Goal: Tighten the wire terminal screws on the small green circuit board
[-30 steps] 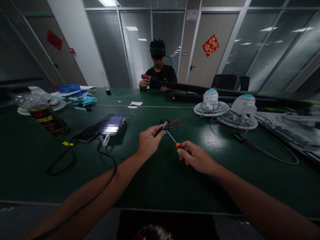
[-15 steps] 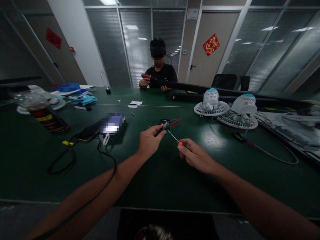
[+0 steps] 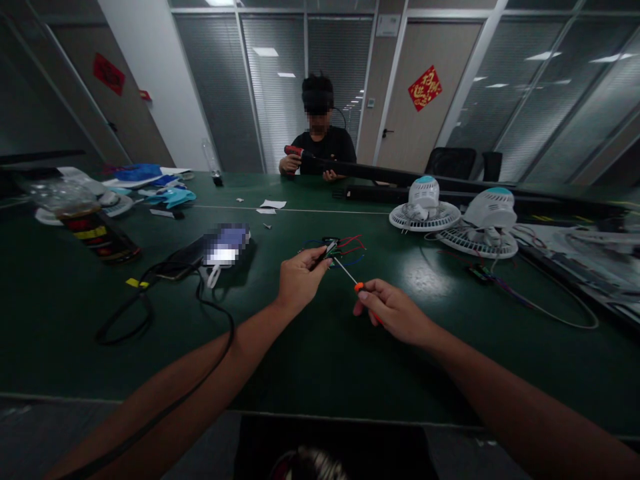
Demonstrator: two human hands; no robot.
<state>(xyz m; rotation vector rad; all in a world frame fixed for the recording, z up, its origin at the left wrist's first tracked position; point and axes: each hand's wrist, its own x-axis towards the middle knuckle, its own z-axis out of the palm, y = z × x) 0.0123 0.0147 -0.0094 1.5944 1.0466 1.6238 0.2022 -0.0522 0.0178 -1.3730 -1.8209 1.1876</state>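
Just above the green table [image 3: 280, 373], my left hand [image 3: 301, 280] pinches a small wired circuit board [image 3: 331, 248]. Red, blue and green wires spread from it, and my fingers cover part of it. My right hand [image 3: 393, 307] is closed around the orange handle of a screwdriver [image 3: 347, 272]. Its thin metal shaft points up and left, with the tip at or very near the board by my left fingertips; whether it touches I cannot tell.
Two white fan housings [image 3: 425, 213] lie to the right, near another wired board [image 3: 481, 272]. Left are a phone [image 3: 227, 245], a black cable [image 3: 145, 313] and a dark-drink bottle [image 3: 97, 233]. Across the table, a person [image 3: 320, 143] holds a red power tool [image 3: 294, 151] by long black bars.
The fingers of my right hand have shifted on the screwdriver, and more of its orange handle shows below them. My left hand keeps its hold on the board. The view has moved slightly.
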